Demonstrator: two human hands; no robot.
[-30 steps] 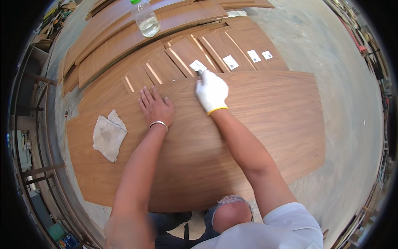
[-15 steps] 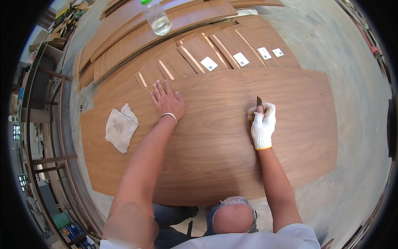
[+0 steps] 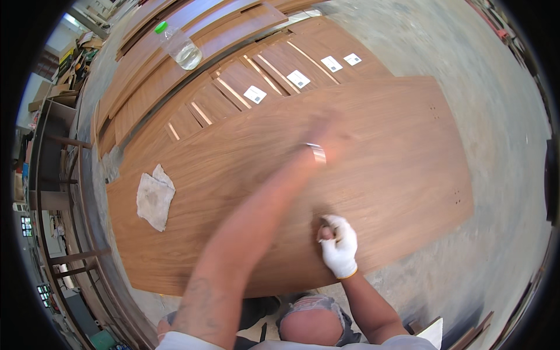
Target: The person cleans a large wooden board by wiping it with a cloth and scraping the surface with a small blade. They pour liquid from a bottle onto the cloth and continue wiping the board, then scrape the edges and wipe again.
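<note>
A large brown wood-grain panel (image 3: 245, 239) with curved edges lies flat before me. My left hand (image 3: 330, 135), bare and with a band (image 3: 318, 153) at the wrist, is over its middle-right part; motion smears the fingers, and whether it touches the surface cannot be told. Close to the panel's near edge is my right hand (image 3: 338, 245) in a white knitted glove that leaves the thumb bare. Its fingers are curled closed around a small dark blade, of which almost nothing shows now. A crumpled greyish-white cloth (image 3: 154, 198) rests on the panel's left part.
Behind the panel lie several narrower brown boards (image 3: 233, 87) with white labels, next to a stack of long boards (image 3: 134, 111). A clear bottle (image 3: 185, 53) with a green cap stands on the stack. Metal shelving (image 3: 44, 192) runs along the left. Concrete floor (image 3: 501, 146) shows at right.
My left hand has swept from the panel's left-middle to the right. My right hand has come nearer to me and slightly left, and the blade's tip has turned out of sight. The view has rotated somewhat.
</note>
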